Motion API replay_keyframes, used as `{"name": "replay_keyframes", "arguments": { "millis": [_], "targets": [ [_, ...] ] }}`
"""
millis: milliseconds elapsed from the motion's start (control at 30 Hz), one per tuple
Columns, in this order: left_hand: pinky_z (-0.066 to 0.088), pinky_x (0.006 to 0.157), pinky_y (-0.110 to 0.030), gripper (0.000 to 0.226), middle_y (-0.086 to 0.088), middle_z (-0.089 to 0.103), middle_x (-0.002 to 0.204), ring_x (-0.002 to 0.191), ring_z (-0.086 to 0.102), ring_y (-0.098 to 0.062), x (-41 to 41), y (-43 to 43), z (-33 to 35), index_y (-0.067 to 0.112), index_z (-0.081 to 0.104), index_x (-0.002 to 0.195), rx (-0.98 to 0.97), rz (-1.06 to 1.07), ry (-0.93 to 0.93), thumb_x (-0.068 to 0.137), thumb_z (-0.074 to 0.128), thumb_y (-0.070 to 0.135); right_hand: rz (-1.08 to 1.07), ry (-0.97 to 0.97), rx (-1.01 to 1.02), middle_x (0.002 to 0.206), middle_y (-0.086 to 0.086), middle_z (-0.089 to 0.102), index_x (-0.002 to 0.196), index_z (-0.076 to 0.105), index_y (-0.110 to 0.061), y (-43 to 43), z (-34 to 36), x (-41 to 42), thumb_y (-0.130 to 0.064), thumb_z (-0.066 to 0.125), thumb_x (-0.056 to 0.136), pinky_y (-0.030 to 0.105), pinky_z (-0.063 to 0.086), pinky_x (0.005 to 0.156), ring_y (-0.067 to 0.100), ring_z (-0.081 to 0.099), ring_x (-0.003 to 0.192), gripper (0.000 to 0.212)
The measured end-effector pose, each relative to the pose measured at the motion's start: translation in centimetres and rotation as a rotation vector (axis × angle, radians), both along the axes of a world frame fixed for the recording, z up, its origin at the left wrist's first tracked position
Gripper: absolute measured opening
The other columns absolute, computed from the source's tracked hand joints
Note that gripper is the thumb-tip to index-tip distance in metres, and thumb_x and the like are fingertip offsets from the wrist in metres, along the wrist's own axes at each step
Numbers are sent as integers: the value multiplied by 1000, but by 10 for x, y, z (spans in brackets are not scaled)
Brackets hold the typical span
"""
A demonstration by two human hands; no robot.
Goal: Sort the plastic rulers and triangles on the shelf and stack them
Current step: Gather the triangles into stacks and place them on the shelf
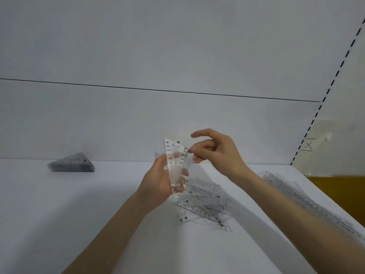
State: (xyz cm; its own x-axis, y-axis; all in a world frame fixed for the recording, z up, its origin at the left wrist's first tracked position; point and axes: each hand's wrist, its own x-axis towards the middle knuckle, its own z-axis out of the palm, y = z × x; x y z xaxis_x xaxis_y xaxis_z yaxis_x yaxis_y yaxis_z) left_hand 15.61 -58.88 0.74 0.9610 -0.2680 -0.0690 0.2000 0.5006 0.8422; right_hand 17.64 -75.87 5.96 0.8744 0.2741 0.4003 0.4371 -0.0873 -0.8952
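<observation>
My left hand (161, 179) grips a clear plastic triangle (175, 161) upright above the white shelf (79, 210), fingers curled round its lower part. My right hand (215, 152) pinches the triangle's upper right corner with thumb and middle fingers, the index finger lifted free. Below the hands lies a loose heap of clear triangles and rulers (205, 204). A neat stack of triangles (72, 165) sits at the back left of the shelf. Long clear rulers (308, 202) lie stacked along the right edge, partly hidden by my right forearm.
The shelf's white back wall rises behind, with a dark seam across it. A slotted upright (324, 99) with black dashes borders the right side. Beyond the right edge shows a yellow-brown surface (339, 192).
</observation>
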Motion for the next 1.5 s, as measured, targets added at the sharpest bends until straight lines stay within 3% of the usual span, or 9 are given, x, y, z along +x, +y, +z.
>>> {"name": "replay_keyframes", "arguments": {
  "millis": [267, 500, 600, 700, 867, 1133, 1233, 1367, 1500],
  "targets": [
    [35, 45, -25, 34, -15, 55, 73, 51, 46, -21, 0, 1, 2, 16, 61, 103, -36, 5, 9, 89, 43, 41, -205, -135, -172, 80, 1, 68, 86, 74, -16, 26, -17, 15, -15, 82, 70, 19, 51, 66, 5, 59, 68, 18],
    [24, 40, -21, 32, -12, 52, 67, 41, 38, -15, 5, 4, -2, 18, 58, 101, -3, -7, 9, 97, 32, 36, -265, -220, -267, 85, -5, 63, 99, 70, -24, 24, -27, 24, -26, 81, 74, 18, 46, 63, 6, 56, 71, 27],
    [24, 39, -20, 27, -12, 52, 65, 40, 38, -15, 8, 4, -4, 19, 56, 104, 18, 27, 25, 96, 35, 34, -244, -134, -255, 77, -10, 66, 97, 70, -20, 7, -24, 27, -20, 71, 85, 10, 41, 61, 0, 58, 67, 12],
    [25, 38, -19, 28, -11, 52, 64, 39, 39, -15, 12, 7, -8, 19, 55, 106, 26, 72, 42, 98, 32, 33, -181, -7, -569, 81, -12, 71, 88, 75, -19, -29, -26, 30, -24, 70, 85, 14, 44, 65, -2, 62, 71, 7],
    [25, 37, -16, 30, -12, 53, 62, 38, 39, -15, 16, 7, -10, 18, 56, 104, 23, 135, 48, 100, 30, 33, -116, 105, -1003, 99, -10, 69, 102, 73, -23, -57, -49, 16, -53, 73, 74, 13, 47, 71, 1, 62, 85, 40],
    [25, 39, -15, 26, -11, 51, 65, 39, 38, -15, 15, 9, -6, 19, 58, 99, -1, 161, 40, 98, 35, 30, -222, 139, -851, 80, -5, 74, 77, 77, -25, -48, -58, 3, -21, 78, 73, 33, 56, 79, 9, 68, 78, 6],
    [26, 39, -15, 27, -12, 51, 65, 39, 39, -15, 15, 10, -7, 19, 58, 101, -1, 163, 41, 99, 34, 31, -235, 125, -857, 78, -5, 73, 69, 70, -31, -46, -56, -1, -18, 78, 73, 35, 56, 79, 10, 68, 77, 16],
    [26, 38, -15, 28, -12, 52, 64, 39, 39, -16, 15, 10, -7, 19, 58, 100, -15, 155, 46, 99, 33, 31, -267, 169, -805, 76, -7, 71, 77, 73, -27, -42, -57, -7, -35, 79, 73, 31, 54, 76, 10, 66, 77, 11],
    [26, 39, -16, 27, -12, 52, 65, 39, 40, -16, 15, 9, -8, 18, 58, 102, -5, 152, 39, 98, 34, 31, -306, 224, -864, 87, -8, 65, 105, 70, -19, -37, -57, -5, -28, 78, 75, 31, 54, 84, 13, 64, 85, 33]
  ]
}}
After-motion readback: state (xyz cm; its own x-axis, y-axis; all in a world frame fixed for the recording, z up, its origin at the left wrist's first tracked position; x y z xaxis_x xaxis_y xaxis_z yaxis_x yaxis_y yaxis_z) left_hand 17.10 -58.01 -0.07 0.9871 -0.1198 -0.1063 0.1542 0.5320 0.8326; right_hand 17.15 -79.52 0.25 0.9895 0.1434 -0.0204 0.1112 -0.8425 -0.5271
